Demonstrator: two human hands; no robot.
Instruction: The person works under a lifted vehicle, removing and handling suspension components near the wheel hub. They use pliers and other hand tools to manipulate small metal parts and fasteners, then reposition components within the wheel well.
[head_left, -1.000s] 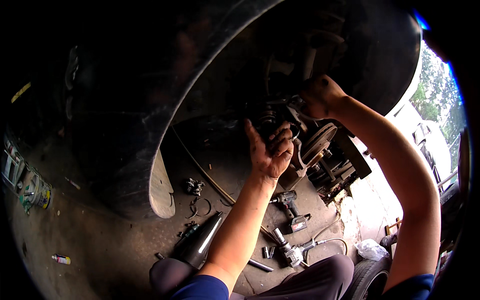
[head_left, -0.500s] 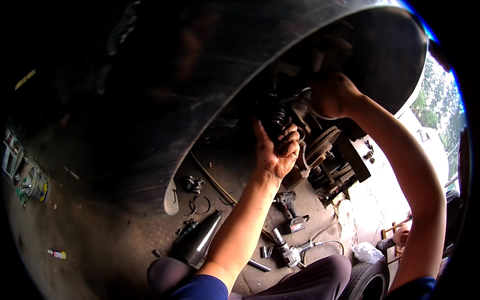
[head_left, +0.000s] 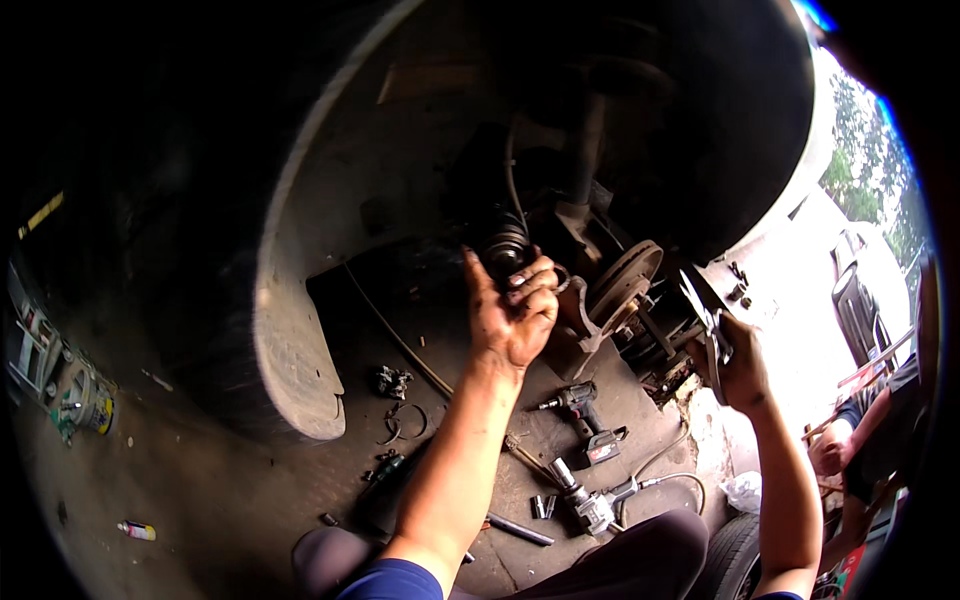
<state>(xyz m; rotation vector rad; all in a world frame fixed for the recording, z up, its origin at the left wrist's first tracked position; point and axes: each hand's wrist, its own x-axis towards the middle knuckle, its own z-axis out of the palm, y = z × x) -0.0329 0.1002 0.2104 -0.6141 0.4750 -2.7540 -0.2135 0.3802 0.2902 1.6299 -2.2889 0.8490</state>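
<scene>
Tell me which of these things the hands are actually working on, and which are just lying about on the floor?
In use:
- left hand gripping the ribbed rubber boot
- right hand holding a metal tool
- brake disc between them

Lying about:
- cordless drill
- air wrench
- loose clips
- small bottle

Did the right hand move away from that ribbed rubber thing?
Yes. The right hand dropped down and out, off the hub area by the ribbed rubber boot, now holding a metal part beside the brake disc.

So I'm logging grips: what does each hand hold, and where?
Left hand wraps the ribbed rubber boot at its lower end. Right hand grips pliers by the handles.
</scene>
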